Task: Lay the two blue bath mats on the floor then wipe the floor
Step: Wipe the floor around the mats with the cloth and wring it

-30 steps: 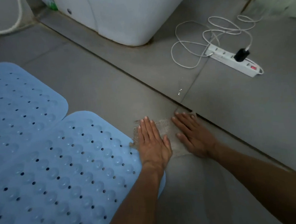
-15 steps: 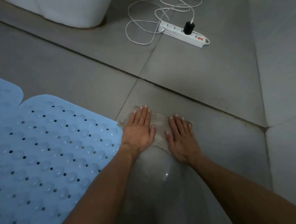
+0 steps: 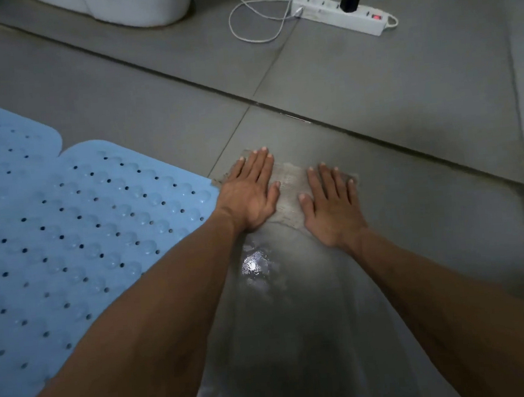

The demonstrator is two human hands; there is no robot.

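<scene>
Two light blue bath mats with holes and suction bumps lie flat on the grey tile floor at the left, the near mat (image 3: 86,226) overlapping the far mat (image 3: 2,139). A pale, thin cloth (image 3: 290,184) is spread on the floor just right of the near mat's corner. My left hand (image 3: 249,193) and my right hand (image 3: 329,206) both press palm-down on it, side by side, fingers pointing away from me. A wet, shiny streak (image 3: 270,290) runs from the cloth back toward me between my forearms.
A white power strip (image 3: 334,15) with a black plug and a looped white cable (image 3: 248,19) lies on the floor ahead. A white appliance base (image 3: 135,5) stands at the top left. A dark groove (image 3: 279,110) crosses the floor beyond the cloth.
Both hands have slid the cloth over the floor, off the mat's edge, leaving a longer wet trail behind. My view has shifted right and closer to the power strip.
</scene>
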